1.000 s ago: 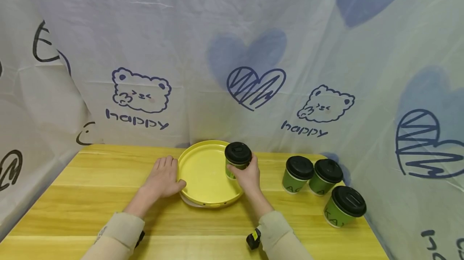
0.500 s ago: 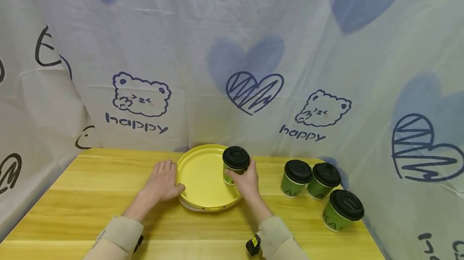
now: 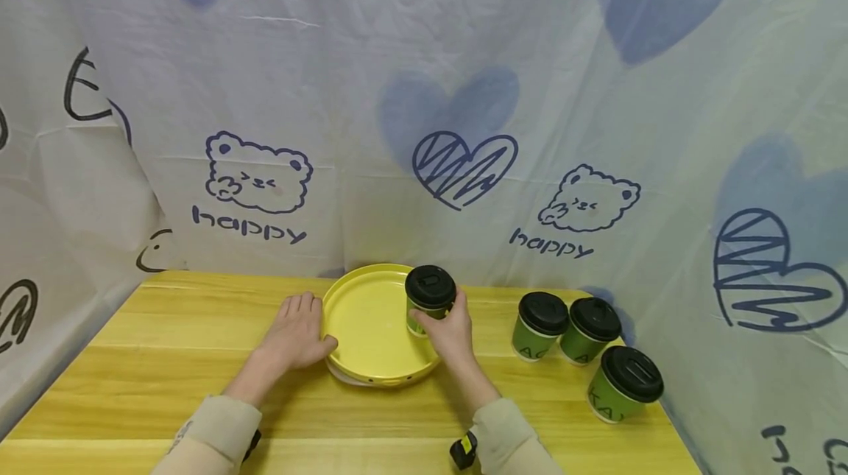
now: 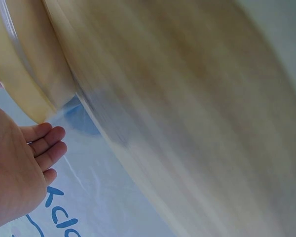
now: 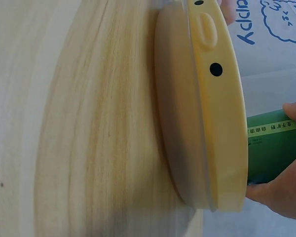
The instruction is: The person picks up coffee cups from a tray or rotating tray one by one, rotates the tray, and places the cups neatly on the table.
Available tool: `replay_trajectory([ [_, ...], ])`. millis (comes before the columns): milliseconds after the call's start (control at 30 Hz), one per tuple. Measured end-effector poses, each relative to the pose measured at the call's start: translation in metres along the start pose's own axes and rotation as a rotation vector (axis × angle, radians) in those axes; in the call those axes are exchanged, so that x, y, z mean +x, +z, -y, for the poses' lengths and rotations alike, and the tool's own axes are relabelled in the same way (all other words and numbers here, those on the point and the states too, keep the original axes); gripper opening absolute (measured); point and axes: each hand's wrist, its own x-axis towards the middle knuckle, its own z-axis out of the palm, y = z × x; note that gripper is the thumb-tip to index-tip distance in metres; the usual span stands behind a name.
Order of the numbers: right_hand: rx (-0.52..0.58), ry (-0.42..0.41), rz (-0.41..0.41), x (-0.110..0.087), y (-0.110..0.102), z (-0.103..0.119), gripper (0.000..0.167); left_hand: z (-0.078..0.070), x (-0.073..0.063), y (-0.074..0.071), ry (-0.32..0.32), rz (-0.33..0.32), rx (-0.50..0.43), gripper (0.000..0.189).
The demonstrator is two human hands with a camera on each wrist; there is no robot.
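Observation:
A round yellow tray (image 3: 367, 328) with a raised rim sits towards the back of the wooden table. At its left rim, my left hand (image 3: 294, 331) lies with fingers extended and thumb over the edge; the left wrist view shows the fingers (image 4: 52, 153) against the tray's side. My right hand (image 3: 453, 331) grips a green paper coffee cup (image 3: 419, 320) with a black lid, upright at the tray's right side. In the right wrist view the rim hides the cup's base, so I cannot tell whether it touches the tray.
Three more lidded green coffee cups stand to the right: one cup (image 3: 530, 340), another beside it (image 3: 578, 346), and one nearer the table edge (image 3: 609, 394). A printed white sheet (image 3: 371, 195) hangs behind the table (image 3: 371, 431). A black-and-yellow object (image 3: 463, 451) is by the right sleeve.
The head view has tilted slightly, so everything sits a little lower in it. Both hands, the cup and the tray keep nearly the same positions relative to one another.

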Motion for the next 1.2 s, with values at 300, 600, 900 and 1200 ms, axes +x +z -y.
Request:
replay_trajectory([
  [300, 0.021, -0.016, -0.002, -0.002, -0.006, 0.007, 0.089, -0.001, 0.001, -0.001, 0.004, 0.0, 0.006, 0.07],
  [600, 0.022, -0.021, -0.003, -0.006, -0.018, 0.016, 0.089, -0.002, 0.002, 0.0, 0.006, -0.002, -0.002, 0.07],
  [900, 0.03, -0.038, -0.012, -0.01, -0.027, 0.021, 0.088, -0.004, 0.0, -0.002, -0.004, 0.02, -0.003, 0.073],
  [1200, 0.047, -0.04, -0.011, -0.014, -0.036, 0.023, 0.089, -0.001, 0.001, -0.001, -0.005, 0.026, 0.008, 0.074],
])
